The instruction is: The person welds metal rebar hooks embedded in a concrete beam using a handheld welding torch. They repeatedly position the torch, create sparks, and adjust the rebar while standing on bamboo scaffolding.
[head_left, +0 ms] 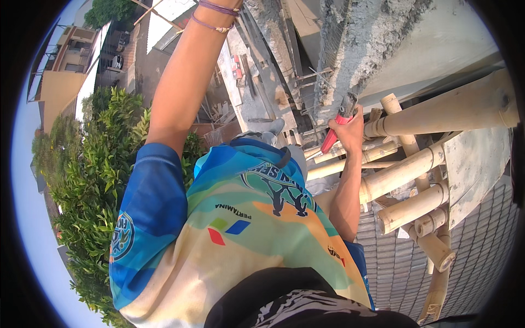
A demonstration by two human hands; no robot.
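My right hand [350,129] is closed around a red-handled tool [331,141], whose grey metal end points up past my fingers; its exact kind is not plain. Close beyond that metal end stands a rough, cement-coated column [361,52] with crumbly edges. My left arm reaches up to the top edge, with thin cord bracelets [216,23] at the wrist. The left hand itself is cut off by the frame, so its fingers and anything in them are hidden.
Thick bamboo poles [404,175] form a scaffold at my right, above a tiled roof [394,268]. Far below lie planks and a red object [237,66]. Leafy bushes [104,191] fill the left side; a smooth grey wall [432,60] rises upper right.
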